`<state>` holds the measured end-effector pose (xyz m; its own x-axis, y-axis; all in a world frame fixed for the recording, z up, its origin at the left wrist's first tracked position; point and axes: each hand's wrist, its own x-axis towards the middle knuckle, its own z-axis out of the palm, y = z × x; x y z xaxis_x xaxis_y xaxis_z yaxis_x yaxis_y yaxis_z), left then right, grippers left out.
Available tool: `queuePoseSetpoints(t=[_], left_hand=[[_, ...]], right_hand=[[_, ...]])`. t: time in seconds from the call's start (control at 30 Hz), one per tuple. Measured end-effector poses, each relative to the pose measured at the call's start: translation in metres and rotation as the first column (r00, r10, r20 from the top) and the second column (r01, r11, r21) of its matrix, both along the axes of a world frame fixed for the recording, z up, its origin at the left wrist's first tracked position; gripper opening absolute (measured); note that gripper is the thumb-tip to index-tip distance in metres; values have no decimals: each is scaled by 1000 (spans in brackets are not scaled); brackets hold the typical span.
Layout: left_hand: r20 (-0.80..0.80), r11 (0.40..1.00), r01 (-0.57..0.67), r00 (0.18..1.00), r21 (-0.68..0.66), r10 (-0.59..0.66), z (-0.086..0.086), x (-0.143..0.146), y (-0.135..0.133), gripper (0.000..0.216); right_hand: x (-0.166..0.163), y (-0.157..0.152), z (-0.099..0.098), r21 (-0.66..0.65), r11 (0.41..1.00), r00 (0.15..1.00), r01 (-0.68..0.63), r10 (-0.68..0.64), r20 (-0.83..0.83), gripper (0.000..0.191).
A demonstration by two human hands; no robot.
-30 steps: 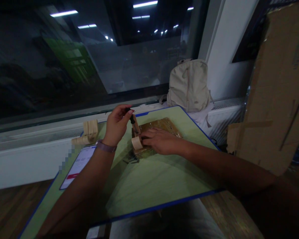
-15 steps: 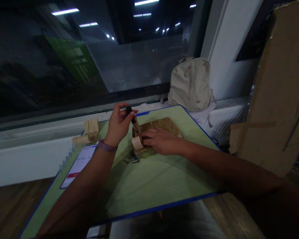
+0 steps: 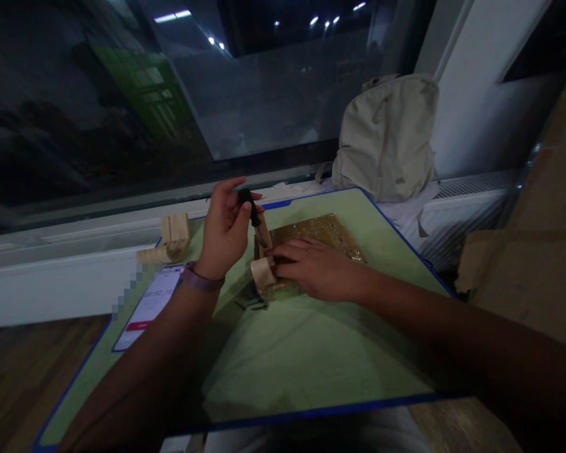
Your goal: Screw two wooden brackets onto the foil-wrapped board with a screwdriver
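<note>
In the head view, I have the black handle of a screwdriver [image 3: 249,205] grasped between the fingers of my left hand [image 3: 226,234], with the thumb laid along its near side. The tool tilts, its thin shaft running down towards the wooden piece [image 3: 263,273]; whether the tip touches wood or a screw is too small for me to tell. That piece, pale with a curved front end and a longer part rising behind it, sits on the left part of a flat brown package [image 3: 337,234] wrapped in shiny clear film. My right hand [image 3: 327,272] lies over the package, palm down, its fingers stretched out to the right side of the wooden piece; I cannot tell whether they grasp it or only rest against it. A few dark screws [image 3: 255,306] lie loose on the green bench [image 3: 311,358], just in front of the package. I wear a purple band [image 3: 202,279] on my left wrist, and beyond that forearm a phone [image 3: 151,307] lies with its screen lit, partly covered by my arm. Near the phone's far end, at the bench's left edge, are more wooden parts [image 3: 174,230]. Behind the bench's far right corner a beige backpack [image 3: 390,141] stands upright before the dark window [image 3: 273,113].
</note>
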<state>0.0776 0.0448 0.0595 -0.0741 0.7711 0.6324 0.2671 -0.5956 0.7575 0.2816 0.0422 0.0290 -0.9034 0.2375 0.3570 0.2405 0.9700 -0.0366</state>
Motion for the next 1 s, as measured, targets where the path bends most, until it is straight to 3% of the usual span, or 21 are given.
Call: queuePoseSetpoints(t=[0.33,0.57,0.8,1.0], left_hand=[[-54,968,-191,978,161,201,0,-3,2,26],[-84,975,-171,979,143,184,-1,-3,2,28],[-67,992,-53,996,111,60,-1,-2,3,25],[-70,992,-91,993,89,97,3,-1,2,21]], right_hand=[[0,-3,6,-64,998,1000,4,-2,28,34],[1,-2,5,-60,998,1000,1,0,18,32],[1,-3,4,-50,999,1000,3,-2,17,30],[1,-3,3,-57,998,999,15,-13,41,35]])
